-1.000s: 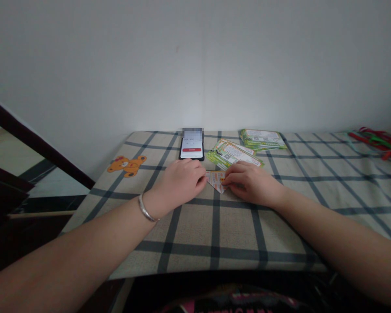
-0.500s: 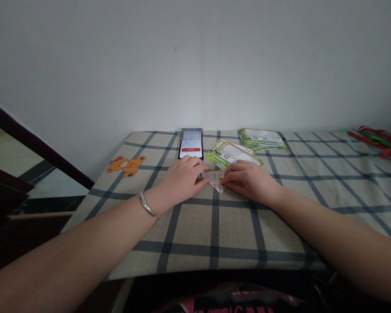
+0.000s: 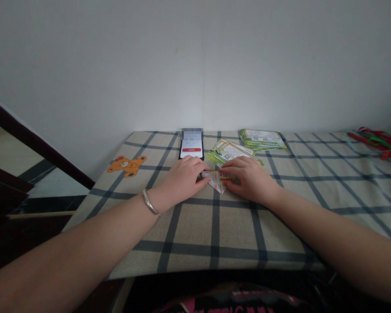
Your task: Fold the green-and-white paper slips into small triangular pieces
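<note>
A printed paper [image 3: 217, 182], folded to a downward point, lies on the checked cloth between my two hands. My left hand [image 3: 188, 174], with a silver bangle at the wrist, holds its left side; the thumb rests on the paper and the fingers curl at its far edge. On the right side, my right hand [image 3: 249, 179] holds the same paper, fingers along the far edge and thumb at the near one. The right part of the paper is partly hidden under this hand. Just beyond lie several loose green-and-white leaflets [image 3: 233, 152].
A phone [image 3: 191, 145] with a lit screen stands beyond my left hand. Another stack of leaflets [image 3: 263, 138] lies near the wall. A bear cutout [image 3: 126, 166] is at the left, and red and green strands [image 3: 386, 143] lie at the far right. The checked tablecloth [image 3: 195, 234] covers the table.
My right hand's fingers have spread from the thumb and shifted slightly along the paper, showing more of its printed surface. My left hand stays almost in place.
</note>
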A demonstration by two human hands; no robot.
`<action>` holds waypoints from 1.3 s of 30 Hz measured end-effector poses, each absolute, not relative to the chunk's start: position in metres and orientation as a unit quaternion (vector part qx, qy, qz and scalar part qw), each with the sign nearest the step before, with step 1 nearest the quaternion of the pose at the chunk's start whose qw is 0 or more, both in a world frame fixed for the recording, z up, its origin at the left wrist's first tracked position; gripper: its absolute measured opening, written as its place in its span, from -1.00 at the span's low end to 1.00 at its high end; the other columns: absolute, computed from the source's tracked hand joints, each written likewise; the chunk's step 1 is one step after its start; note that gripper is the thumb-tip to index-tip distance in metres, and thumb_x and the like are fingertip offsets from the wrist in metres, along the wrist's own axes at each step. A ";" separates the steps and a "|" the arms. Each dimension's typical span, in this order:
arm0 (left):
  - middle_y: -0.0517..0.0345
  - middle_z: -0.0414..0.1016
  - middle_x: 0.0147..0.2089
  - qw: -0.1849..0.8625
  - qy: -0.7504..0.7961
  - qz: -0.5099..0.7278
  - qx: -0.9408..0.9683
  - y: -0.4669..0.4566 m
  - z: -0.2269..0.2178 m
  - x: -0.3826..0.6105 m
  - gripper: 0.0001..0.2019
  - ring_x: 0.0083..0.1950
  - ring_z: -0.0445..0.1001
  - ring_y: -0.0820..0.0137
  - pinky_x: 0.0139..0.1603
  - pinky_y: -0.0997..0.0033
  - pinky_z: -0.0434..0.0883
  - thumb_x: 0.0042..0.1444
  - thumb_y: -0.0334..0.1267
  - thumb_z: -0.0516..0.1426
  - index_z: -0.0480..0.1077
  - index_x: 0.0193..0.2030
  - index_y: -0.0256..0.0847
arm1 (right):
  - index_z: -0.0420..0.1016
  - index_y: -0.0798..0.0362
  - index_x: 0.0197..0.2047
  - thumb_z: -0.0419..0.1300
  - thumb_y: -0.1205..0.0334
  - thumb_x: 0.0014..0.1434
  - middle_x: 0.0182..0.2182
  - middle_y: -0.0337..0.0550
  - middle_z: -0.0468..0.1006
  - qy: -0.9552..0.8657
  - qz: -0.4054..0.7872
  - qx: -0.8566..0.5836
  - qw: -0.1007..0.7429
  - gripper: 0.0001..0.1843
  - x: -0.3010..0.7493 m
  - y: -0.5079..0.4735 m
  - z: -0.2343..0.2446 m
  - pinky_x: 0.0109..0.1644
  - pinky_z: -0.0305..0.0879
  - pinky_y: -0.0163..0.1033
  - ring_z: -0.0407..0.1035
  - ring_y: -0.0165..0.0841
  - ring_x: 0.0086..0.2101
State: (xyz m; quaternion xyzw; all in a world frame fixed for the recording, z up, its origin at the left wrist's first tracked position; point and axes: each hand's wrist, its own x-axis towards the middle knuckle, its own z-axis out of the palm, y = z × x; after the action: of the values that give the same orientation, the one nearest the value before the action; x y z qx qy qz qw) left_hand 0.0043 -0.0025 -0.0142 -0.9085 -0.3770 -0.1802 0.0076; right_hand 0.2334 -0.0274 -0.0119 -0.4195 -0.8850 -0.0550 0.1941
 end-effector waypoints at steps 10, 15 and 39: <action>0.08 0.44 -0.15 -0.018 -0.365 -0.220 -0.904 0.000 -0.019 0.004 -0.90 -0.04 0.38 0.24 0.03 0.18 0.37 0.17 -0.28 0.19 0.42 -0.19 -0.21 | 0.60 0.04 -0.10 0.24 0.19 0.18 -0.13 -0.10 0.60 -0.881 -0.020 -0.417 0.222 -0.76 0.231 -0.020 -0.016 0.02 0.32 -0.10 0.43 -0.21 -0.12; 0.10 0.44 -0.16 -0.037 -0.357 -0.237 -0.903 0.002 -0.022 0.005 -0.90 -0.06 0.39 0.27 -0.02 0.22 0.38 0.15 -0.30 0.19 0.41 -0.18 -0.20 | 0.58 0.04 -0.15 0.28 0.18 0.15 -0.18 -0.08 0.60 -0.876 0.000 -0.418 0.238 -0.79 0.231 -0.019 -0.018 0.00 0.32 -0.11 0.42 -0.22 -0.13; 0.20 0.46 -0.35 -0.112 -0.403 -0.238 -0.877 0.003 -0.017 0.007 -0.89 -0.22 0.38 0.33 -0.19 0.31 0.32 0.06 -0.27 0.29 0.47 -0.30 -0.20 | 0.51 0.05 -0.24 0.28 0.29 0.16 -0.30 -0.13 0.53 -0.865 0.032 -0.440 0.240 -0.92 0.232 -0.025 -0.012 -0.18 0.27 -0.22 0.37 -0.29 -0.26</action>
State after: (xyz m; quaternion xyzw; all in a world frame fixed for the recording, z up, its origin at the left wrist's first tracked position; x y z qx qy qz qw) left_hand 0.0072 0.0030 -0.0168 -0.8768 -0.4026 -0.2381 -0.1118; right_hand 0.2321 -0.0252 -0.0125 -0.4399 -0.8647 0.0324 0.2403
